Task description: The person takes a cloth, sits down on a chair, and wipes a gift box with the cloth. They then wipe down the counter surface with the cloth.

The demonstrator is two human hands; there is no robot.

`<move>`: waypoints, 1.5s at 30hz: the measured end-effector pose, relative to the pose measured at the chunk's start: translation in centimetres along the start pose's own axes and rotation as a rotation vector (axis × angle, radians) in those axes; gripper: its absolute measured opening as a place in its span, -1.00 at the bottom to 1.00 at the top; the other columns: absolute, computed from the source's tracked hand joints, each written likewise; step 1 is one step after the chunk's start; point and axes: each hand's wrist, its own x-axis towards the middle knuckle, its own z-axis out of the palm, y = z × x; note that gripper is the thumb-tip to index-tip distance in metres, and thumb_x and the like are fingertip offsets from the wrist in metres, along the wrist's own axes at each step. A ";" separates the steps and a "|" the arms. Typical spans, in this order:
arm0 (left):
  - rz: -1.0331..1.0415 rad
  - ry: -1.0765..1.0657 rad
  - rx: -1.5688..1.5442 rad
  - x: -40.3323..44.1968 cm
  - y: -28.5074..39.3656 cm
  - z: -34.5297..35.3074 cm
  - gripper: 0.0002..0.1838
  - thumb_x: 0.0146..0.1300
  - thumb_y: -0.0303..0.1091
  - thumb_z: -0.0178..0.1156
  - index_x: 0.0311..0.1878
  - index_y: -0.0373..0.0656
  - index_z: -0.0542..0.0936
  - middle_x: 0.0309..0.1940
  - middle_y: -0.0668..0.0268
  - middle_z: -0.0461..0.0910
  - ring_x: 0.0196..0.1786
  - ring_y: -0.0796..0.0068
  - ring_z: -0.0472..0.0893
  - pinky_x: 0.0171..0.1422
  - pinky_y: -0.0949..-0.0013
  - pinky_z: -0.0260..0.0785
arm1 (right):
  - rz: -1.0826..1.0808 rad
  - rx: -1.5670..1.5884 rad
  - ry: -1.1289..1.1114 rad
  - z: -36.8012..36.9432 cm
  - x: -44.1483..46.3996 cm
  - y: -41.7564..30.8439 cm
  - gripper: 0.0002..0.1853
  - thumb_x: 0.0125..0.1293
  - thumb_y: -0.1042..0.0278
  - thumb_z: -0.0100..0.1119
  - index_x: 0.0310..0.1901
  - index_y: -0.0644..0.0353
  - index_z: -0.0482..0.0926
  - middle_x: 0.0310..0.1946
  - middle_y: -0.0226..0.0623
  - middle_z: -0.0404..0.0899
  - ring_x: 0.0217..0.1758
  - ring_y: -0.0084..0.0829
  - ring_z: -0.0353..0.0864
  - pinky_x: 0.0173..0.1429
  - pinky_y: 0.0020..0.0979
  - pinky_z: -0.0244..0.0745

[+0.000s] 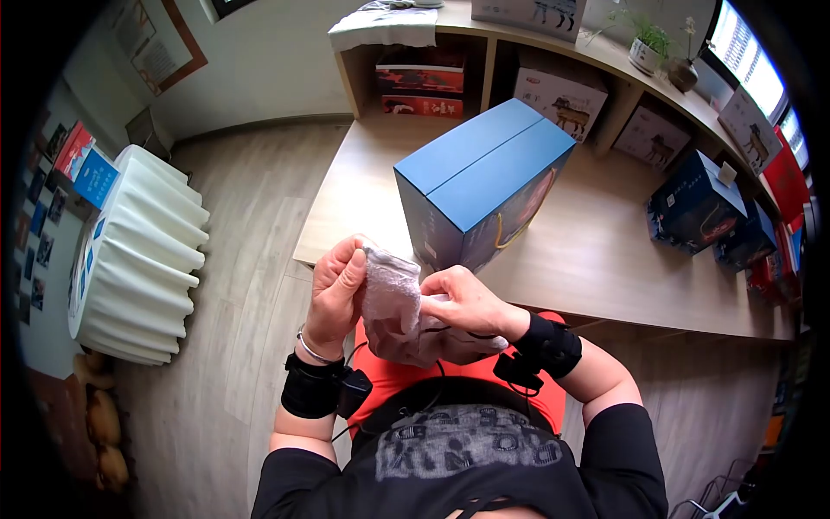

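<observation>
A light greyish-pink cloth (393,303) hangs between my two hands, above my lap and just off the near edge of the desk. My left hand (335,298) pinches its upper left corner between thumb and fingers. On the other side, my right hand (467,303) has its fingers closed on the cloth's right part, and the lower folds droop beneath it. Just beyond my hands a large blue box (488,177) stands upright on the wooden desk (579,251), with a yellow cord handle on its right side.
Smaller dark blue boxes (696,203) stand at the desk's right. Behind is a shelf (484,82) with red and white boxes, a folded cloth and potted plants (647,54). At the left stands a round table with a white cloth (147,259).
</observation>
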 end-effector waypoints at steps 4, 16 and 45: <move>0.051 0.133 0.148 -0.1 0.9 0.2 -0.78 0.47 -0.27 -0.02 -0.18 -0.24 0.47 -0.36 0.37 0.57 -0.33 0.68 0.52 -0.22 0.57 0.37 | -0.045 0.051 0.190 0.1 0.2 1.3 -0.81 0.19 0.43 0.13 -0.33 0.43 0.61 -0.54 -0.41 0.58 -0.43 -0.70 0.48 -0.33 -0.55 0.44; 0.225 0.499 0.973 2.5 -1.9 1.0 -0.82 0.31 -0.37 0.22 -0.30 -0.33 0.59 -0.55 0.31 0.57 -0.56 0.67 0.49 -0.49 0.48 0.33 | -0.520 -0.203 0.597 -0.2 -0.9 -0.9 -0.90 0.08 0.49 0.22 -0.35 0.29 0.62 -0.58 -0.13 0.58 -0.54 -0.32 0.65 -0.44 -0.44 0.52; 0.384 0.487 0.692 1.8 4.2 -8.8 -0.81 0.45 -0.29 0.06 -0.21 -0.21 0.53 -0.36 0.54 0.51 -0.32 0.81 0.41 -0.19 0.62 0.30 | -0.205 -0.404 0.541 -8.1 -8.2 3.4 -0.75 0.04 0.39 0.45 -0.48 0.28 0.52 -0.63 -0.25 0.52 -0.60 -0.47 0.52 -0.49 -0.46 0.40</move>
